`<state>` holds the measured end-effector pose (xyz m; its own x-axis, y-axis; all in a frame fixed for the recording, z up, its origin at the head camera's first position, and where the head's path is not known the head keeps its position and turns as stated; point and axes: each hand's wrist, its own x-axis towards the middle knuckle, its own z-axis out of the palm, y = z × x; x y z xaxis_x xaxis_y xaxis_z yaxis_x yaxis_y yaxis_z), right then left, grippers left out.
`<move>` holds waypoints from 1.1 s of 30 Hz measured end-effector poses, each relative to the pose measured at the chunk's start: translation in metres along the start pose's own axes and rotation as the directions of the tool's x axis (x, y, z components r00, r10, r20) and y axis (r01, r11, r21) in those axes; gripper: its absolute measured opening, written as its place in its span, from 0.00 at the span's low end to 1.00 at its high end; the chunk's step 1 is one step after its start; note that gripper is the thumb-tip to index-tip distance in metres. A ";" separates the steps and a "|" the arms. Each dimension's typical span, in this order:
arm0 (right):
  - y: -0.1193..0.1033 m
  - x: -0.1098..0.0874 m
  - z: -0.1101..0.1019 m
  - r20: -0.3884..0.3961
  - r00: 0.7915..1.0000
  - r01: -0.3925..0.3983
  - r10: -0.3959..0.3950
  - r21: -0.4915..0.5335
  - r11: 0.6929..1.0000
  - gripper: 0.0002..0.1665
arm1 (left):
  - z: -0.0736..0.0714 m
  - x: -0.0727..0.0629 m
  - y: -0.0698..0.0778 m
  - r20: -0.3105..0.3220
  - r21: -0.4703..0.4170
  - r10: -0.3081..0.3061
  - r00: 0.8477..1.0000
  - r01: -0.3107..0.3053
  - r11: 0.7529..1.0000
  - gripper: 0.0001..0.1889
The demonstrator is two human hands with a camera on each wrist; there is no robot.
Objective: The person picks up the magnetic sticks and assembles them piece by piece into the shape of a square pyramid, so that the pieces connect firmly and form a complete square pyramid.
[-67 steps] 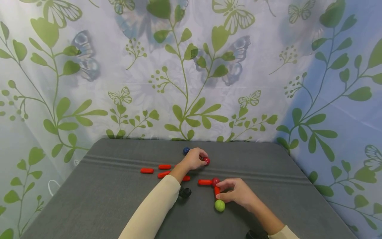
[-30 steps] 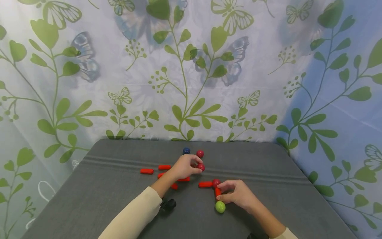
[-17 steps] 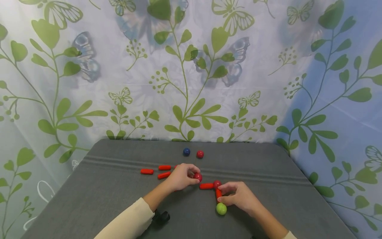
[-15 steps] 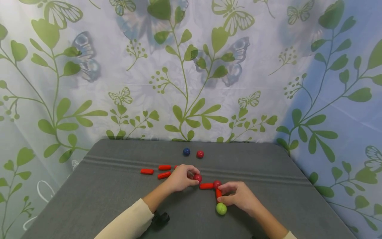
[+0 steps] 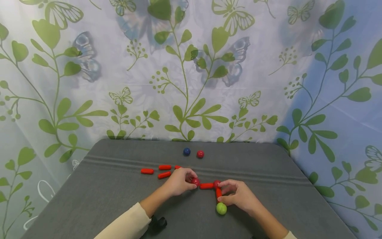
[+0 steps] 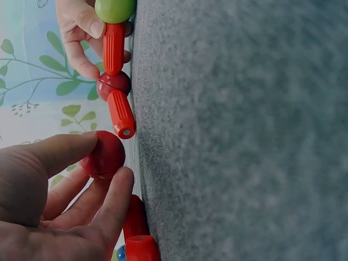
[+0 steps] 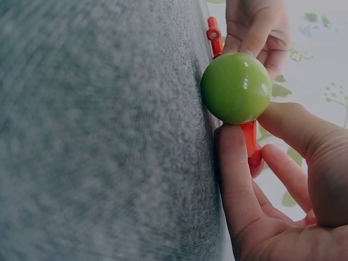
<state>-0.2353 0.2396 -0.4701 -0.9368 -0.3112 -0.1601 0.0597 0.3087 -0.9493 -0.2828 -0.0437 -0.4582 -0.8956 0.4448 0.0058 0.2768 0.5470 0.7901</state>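
My left hand (image 5: 179, 182) pinches a red ball (image 6: 104, 155) between thumb and fingertips. It is right at the free end of a red ribbed rod (image 6: 120, 115), which shows a small silvery disc in its tip. That rod joins a second red ball (image 6: 113, 86), from which another red rod (image 6: 113, 50) runs at an angle to a green ball (image 7: 236, 88). Thumb and fingers of my right hand (image 5: 240, 194) grip this second rod, beside the green ball and the corner ball. The joined pieces lie low at the grey tabletop.
Several loose red rods (image 5: 147, 171) lie left of my left hand, one partly hidden behind it. Farther back on the grey table (image 5: 119, 205) sit a blue ball (image 5: 186, 151) and another red ball (image 5: 200, 154). A patterned curtain (image 5: 191, 83) hangs behind the table.
My left hand has taken a red ball from the back and brought it forward to the free rod's end, drifting slightly left lately. My right hand has kept its grip with barely any movement.
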 end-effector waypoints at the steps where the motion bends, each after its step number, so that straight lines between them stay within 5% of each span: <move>1: 0.000 0.000 0.000 0.002 1.000 0.000 0.000 0.005 1.000 0.32 | 0.000 -0.001 0.000 -0.001 0.002 0.001 1.000 -0.001 1.000 0.13; 11: -0.001 0.000 -0.002 0.020 1.000 -0.004 0.004 0.027 1.000 0.44 | 0.001 -0.002 -0.001 -0.007 0.033 0.005 1.000 -0.005 0.999 0.12; 33: -0.002 0.002 -0.003 0.017 1.000 -0.011 0.010 0.062 0.998 0.46 | 0.005 0.003 -0.003 -0.008 0.063 0.021 1.000 -0.021 0.998 0.12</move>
<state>-0.2385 0.2411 -0.4677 -0.9301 -0.3233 -0.1744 0.0915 0.2560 -0.9623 -0.2846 -0.0401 -0.4636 -0.8925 0.4503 0.0278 0.3166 0.5813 0.7496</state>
